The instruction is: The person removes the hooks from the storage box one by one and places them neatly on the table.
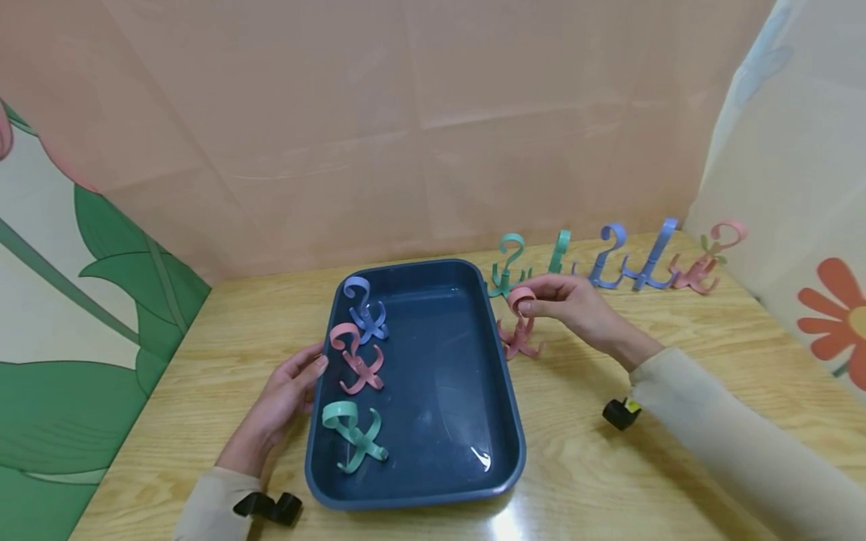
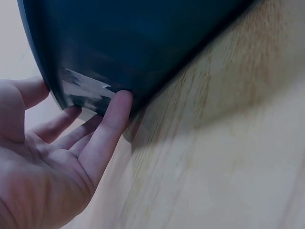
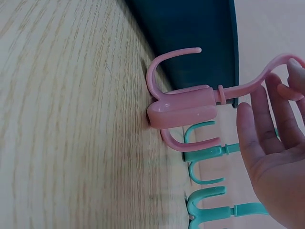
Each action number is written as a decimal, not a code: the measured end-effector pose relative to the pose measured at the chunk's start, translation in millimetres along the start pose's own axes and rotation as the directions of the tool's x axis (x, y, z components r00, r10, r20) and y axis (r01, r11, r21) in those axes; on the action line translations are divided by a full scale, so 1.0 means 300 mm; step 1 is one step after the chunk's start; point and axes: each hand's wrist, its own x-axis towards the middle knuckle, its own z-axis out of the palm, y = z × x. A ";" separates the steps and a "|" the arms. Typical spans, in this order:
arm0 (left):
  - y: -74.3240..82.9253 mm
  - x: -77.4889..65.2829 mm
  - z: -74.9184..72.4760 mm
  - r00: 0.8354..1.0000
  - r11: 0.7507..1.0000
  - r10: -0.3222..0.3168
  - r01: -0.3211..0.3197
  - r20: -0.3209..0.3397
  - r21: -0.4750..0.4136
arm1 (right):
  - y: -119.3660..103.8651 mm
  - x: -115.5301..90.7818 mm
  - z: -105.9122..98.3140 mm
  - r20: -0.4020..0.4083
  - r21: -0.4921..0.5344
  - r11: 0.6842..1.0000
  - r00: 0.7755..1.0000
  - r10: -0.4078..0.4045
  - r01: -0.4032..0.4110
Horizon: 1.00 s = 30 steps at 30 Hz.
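A dark blue tray [image 1: 433, 391] lies on the table, holding a blue [image 1: 368, 323], a pink [image 1: 363, 370] and a green multi-prong hook [image 1: 364, 442] along its left side. My left hand [image 1: 291, 391] grips the tray's left edge, thumb at the rim and fingers [image 2: 112, 117] against the outer wall. Just past the right edge, my right hand [image 1: 571, 304] pinches the curved top of another pink hook [image 1: 519, 338]. That hook stands upright, its pronged base [image 3: 183, 107] down by the tabletop. In the right wrist view, the fingers [image 3: 259, 119] beside its neck are extended.
Along the back right of the wooden table [image 1: 575, 451] stand two green hooks [image 1: 504, 278] [image 1: 558, 252], two blue hooks [image 1: 604, 259] [image 1: 652, 259] and a pink hook [image 1: 697, 270] with small leaves. A pinkish backdrop [image 1: 419, 135] rises behind them.
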 end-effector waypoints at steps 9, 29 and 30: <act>-0.004 0.001 -0.002 1.000 1.000 0.002 -0.002 0.005 0.002 | -0.013 -0.012 -0.007 0.002 -0.021 0.997 0.997 0.080 -0.080; 0.000 -0.003 -0.004 1.000 1.000 0.005 -0.005 0.011 -0.003 | -0.194 -0.001 -0.011 -0.144 -0.105 0.994 0.989 0.014 -0.029; 0.000 -0.002 -0.004 1.000 1.000 0.005 -0.005 0.012 -0.003 | -0.208 0.001 -0.004 -0.167 -0.094 0.995 0.986 0.008 -0.024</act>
